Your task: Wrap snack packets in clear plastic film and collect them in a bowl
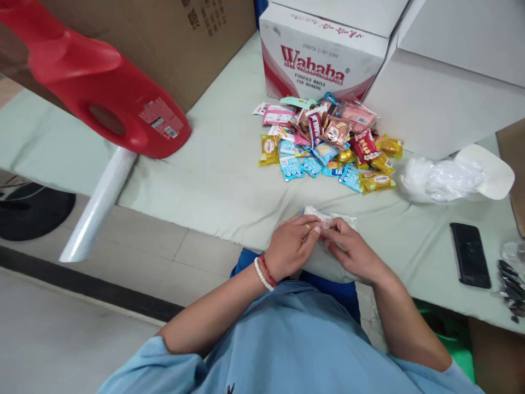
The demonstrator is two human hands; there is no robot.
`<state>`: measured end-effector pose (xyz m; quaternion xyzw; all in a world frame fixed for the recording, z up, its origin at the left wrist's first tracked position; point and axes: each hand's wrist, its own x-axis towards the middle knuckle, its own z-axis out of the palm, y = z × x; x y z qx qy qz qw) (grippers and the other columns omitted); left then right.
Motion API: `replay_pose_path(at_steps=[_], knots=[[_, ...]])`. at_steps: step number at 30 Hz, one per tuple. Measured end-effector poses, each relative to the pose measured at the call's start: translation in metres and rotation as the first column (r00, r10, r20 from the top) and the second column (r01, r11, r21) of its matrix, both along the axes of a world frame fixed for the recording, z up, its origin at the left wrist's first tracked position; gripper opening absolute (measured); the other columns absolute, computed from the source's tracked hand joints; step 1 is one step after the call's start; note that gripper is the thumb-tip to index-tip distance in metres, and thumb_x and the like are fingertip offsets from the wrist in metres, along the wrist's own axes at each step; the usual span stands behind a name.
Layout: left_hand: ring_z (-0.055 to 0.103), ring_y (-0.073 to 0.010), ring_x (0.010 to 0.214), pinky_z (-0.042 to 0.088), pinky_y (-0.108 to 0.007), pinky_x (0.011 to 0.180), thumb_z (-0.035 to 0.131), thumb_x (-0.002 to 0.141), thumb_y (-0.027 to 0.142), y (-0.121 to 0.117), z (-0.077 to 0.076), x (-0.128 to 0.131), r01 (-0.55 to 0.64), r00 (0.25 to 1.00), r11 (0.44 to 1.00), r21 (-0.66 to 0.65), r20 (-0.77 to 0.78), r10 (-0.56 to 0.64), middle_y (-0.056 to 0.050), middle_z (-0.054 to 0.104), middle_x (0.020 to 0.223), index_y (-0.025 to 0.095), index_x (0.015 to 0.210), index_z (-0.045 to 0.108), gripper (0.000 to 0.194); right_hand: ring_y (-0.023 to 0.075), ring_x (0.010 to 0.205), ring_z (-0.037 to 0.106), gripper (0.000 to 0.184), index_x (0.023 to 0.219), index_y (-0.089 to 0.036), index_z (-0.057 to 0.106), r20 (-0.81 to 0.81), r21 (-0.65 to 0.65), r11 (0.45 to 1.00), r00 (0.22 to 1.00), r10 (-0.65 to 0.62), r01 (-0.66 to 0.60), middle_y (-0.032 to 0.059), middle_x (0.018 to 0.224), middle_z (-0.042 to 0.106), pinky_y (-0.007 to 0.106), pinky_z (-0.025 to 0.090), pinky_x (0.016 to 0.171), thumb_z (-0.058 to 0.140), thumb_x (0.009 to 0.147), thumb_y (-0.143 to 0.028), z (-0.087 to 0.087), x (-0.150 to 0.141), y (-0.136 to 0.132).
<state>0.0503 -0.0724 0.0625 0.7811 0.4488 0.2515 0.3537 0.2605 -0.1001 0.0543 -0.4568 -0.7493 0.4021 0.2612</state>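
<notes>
My left hand [292,245] and my right hand [349,249] meet at the near edge of the pale green table [213,180]. Both are pinched closed on a small clear plastic bag [328,217] whose top pokes out above my fingers. The left wrist wears a white bead bracelet and a red one, and a ring sits on one finger. A heap of wrapped snacks [328,142] in yellow, blue, pink and red packets lies further back on the table, well apart from both hands.
A white and red Wahaha carton [324,54] stands behind the snacks. A brown cardboard box [164,38] and a red plastic jug [94,93] sit at the left. Crumpled clear bags [441,179] and a black phone [470,254] lie to the right.
</notes>
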Motion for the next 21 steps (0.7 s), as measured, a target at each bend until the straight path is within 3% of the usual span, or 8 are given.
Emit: replay_pose_path(at_steps=[2, 4, 6, 8, 11, 16, 18, 21], knots=[[0.065, -0.0243, 0.114, 0.05, -0.04, 0.087, 0.047, 0.106, 0.031, -0.002, -0.001, -0.001, 0.013, 0.976, 0.995, 0.102, -0.216, 0.009, -0.007, 0.072, 0.132, 0.022, 0.12, 0.073, 0.03, 0.0251, 0.116, 0.065, 0.03, 0.125, -0.03, 0.076, -0.151, -0.165, 0.986, 0.988, -0.018, -0.008, 0.0092, 0.123, 0.07, 0.043, 0.053, 0.1, 0.057, 0.101, -0.033, 0.007, 0.024, 0.002], [0.063, -0.0265, 0.11, 0.047, -0.042, 0.081, 0.051, 0.105, 0.03, -0.004, -0.003, 0.0, 0.019, 0.913, 0.976, 0.216, -0.401, 0.071, -0.007, 0.07, 0.136, 0.023, 0.124, 0.07, 0.028, 0.0245, 0.107, 0.07, 0.031, 0.125, -0.03, 0.076, -0.184, -0.271, 0.95, 0.96, -0.21, 0.155, 0.0076, 0.118, 0.074, 0.043, 0.055, 0.097, 0.059, 0.101, -0.042, 0.009, 0.042, 0.007], [0.061, -0.0264, 0.106, 0.044, -0.042, 0.075, 0.053, 0.104, 0.029, -0.007, -0.008, 0.001, 0.05, 0.86, 0.95, 0.307, -0.498, 0.116, -0.006, 0.069, 0.137, 0.025, 0.125, 0.068, 0.026, 0.0241, 0.094, 0.07, 0.038, 0.124, -0.027, 0.075, -0.069, -0.209, 0.874, 0.885, -0.46, 0.438, 0.0081, 0.109, 0.075, 0.043, 0.056, 0.09, 0.058, 0.1, -0.051, 0.002, 0.05, 0.015], [0.059, -0.0256, 0.102, 0.041, -0.041, 0.072, 0.053, 0.104, 0.028, -0.012, -0.011, 0.004, 0.098, 0.834, 0.923, 0.372, -0.537, 0.128, -0.005, 0.069, 0.135, 0.026, 0.124, 0.067, 0.024, 0.0268, 0.094, 0.066, 0.047, 0.121, -0.023, 0.075, 0.102, -0.004, 0.802, 0.798, -0.593, 0.597, 0.011, 0.104, 0.073, 0.046, 0.053, 0.092, 0.056, 0.098, -0.059, -0.011, 0.049, 0.023], [0.057, -0.0249, 0.1, 0.039, -0.041, 0.07, 0.054, 0.103, 0.026, -0.018, -0.014, 0.009, 0.137, 0.826, 0.896, 0.422, -0.549, 0.132, -0.006, 0.068, 0.132, 0.026, 0.121, 0.067, 0.022, 0.0329, 0.109, 0.059, 0.052, 0.11, -0.019, 0.076, 0.333, 0.158, 0.824, 0.757, -0.563, 0.543, 0.0157, 0.107, 0.069, 0.051, 0.046, 0.102, 0.058, 0.093, -0.064, -0.029, 0.039, 0.025], [0.055, -0.0247, 0.096, 0.037, -0.042, 0.069, 0.054, 0.103, 0.025, -0.019, -0.018, 0.011, 0.117, 0.838, 0.889, 0.443, -0.524, 0.151, -0.005, 0.069, 0.122, 0.026, 0.116, 0.067, 0.018, 0.0295, 0.107, 0.059, 0.035, 0.081, -0.023, 0.065, 0.315, 0.071, 0.888, 0.835, -0.452, 0.454, 0.011, 0.105, 0.067, 0.046, 0.045, 0.099, 0.064, 0.09, -0.057, -0.03, 0.035, 0.007], [0.054, -0.0245, 0.095, 0.036, -0.042, 0.069, 0.054, 0.103, 0.025, -0.018, -0.019, 0.01, 0.119, 0.844, 0.888, 0.443, -0.517, 0.145, -0.005, 0.069, 0.118, 0.026, 0.116, 0.066, 0.017, 0.025, 0.096, 0.061, 0.033, 0.082, -0.024, 0.063, 0.23, -0.018, 0.869, 0.848, -0.477, 0.494, 0.0084, 0.1, 0.067, 0.04, 0.048, 0.09, 0.063, 0.09, -0.055, -0.025, 0.039, 0.001], [0.054, -0.0242, 0.094, 0.036, -0.042, 0.069, 0.054, 0.103, 0.024, -0.017, -0.02, 0.009, 0.121, 0.85, 0.89, 0.44, -0.509, 0.136, -0.005, 0.069, 0.117, 0.026, 0.117, 0.066, 0.018, 0.0202, 0.079, 0.059, 0.036, 0.089, -0.023, 0.063, 0.132, -0.148, 0.78, 0.794, -0.593, 0.607, 0.0046, 0.088, 0.066, 0.033, 0.049, 0.074, 0.061, 0.091, -0.059, -0.016, 0.041, -0.002]])
